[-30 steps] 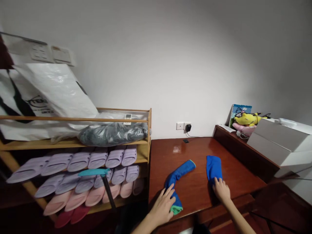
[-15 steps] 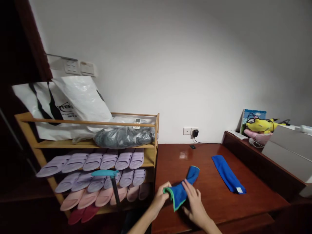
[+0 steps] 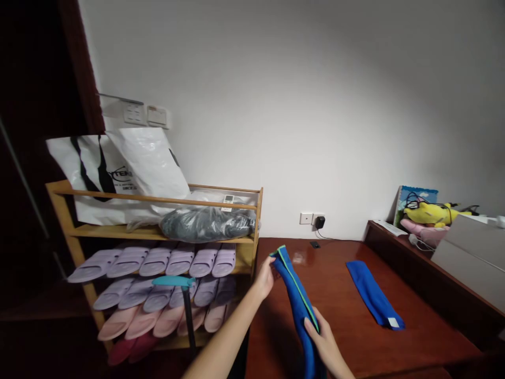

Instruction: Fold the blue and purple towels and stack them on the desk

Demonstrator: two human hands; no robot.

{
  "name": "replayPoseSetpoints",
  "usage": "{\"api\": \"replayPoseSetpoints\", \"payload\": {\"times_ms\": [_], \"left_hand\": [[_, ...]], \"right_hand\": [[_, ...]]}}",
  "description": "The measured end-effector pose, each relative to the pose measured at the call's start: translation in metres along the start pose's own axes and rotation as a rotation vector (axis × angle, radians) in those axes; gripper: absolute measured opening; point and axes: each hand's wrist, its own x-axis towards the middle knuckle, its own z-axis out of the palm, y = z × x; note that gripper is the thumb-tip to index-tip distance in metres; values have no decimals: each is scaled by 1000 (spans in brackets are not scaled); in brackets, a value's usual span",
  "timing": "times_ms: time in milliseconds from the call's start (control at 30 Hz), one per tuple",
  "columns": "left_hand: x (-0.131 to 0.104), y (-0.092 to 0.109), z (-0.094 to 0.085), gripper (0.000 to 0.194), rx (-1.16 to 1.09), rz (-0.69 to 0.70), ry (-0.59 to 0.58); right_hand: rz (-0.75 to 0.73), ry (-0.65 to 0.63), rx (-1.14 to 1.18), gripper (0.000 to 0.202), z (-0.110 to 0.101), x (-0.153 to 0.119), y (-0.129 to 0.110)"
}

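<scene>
A blue cloth with green edging (image 3: 296, 295) hangs stretched out over the table, folded lengthwise into a long strip. At its upper end, my left hand (image 3: 265, 276) pinches a corner. Lower down, my right hand (image 3: 324, 339) grips the strip with the thumb on top and the fingers behind. The strip's bottom end runs out of view. To the right, a second blue cloth (image 3: 373, 292), folded into a narrow strip with a white tag, lies flat on the reddish-brown table (image 3: 418, 337).
A wooden shoe rack (image 3: 216, 239) with rows of slippers (image 3: 168, 261) and a white bag (image 3: 153, 163) stands left. A teal-topped black pole (image 3: 188, 310) is before it. On the right ledge sit a yellow plush toy (image 3: 430, 213) and a grey box (image 3: 473, 247). A black plug (image 3: 320, 222) is in the wall.
The held cloth has been lifted and turned into a long lengthwise strip. My left hand has gone up to its far end, my right hand lower along it. The view has shifted slightly left.
</scene>
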Motion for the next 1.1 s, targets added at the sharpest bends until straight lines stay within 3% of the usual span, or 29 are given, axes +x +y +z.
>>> {"api": "replayPoseSetpoints", "payload": {"times_ms": [67,167,233,333,400,467,533,600,700,800,900,1100], "left_hand": [[14,-13,3,29,126,13,19],[21,-33,10,31,339,46,43],[14,-48,15,36,481,96,39],[-18,-77,18,53,680,201,-40],[-46,-100,14,57,834,257,-181],[-71,-121,6,65,1283,391,-523],[-86,-138,-4,69,1512,438,-760],[-91,-150,-13,67,1567,461,-857],[-85,-158,-18,59,1603,570,-813],[-74,-153,-19,44,1692,700,-756],[-64,-136,-29,30,1741,775,-684],[-63,-94,-60,37,1766,759,-418]], "right_hand": [[30,-2,7,62,1,-1,4],[-40,-32,-64,61,0,8,20],[-56,40,-161,65,-3,17,37],[-22,166,-266,70,-9,31,65],[-6,206,-304,70,-16,39,79],[7,220,-337,72,-27,44,89],[27,214,-375,72,-41,48,95],[52,209,-435,70,-56,50,100],[79,209,-558,60,-71,47,104],[84,193,-690,46,-80,42,108],[92,171,-820,40,-87,36,110],[113,228,-1028,43,-102,34,107]]}}
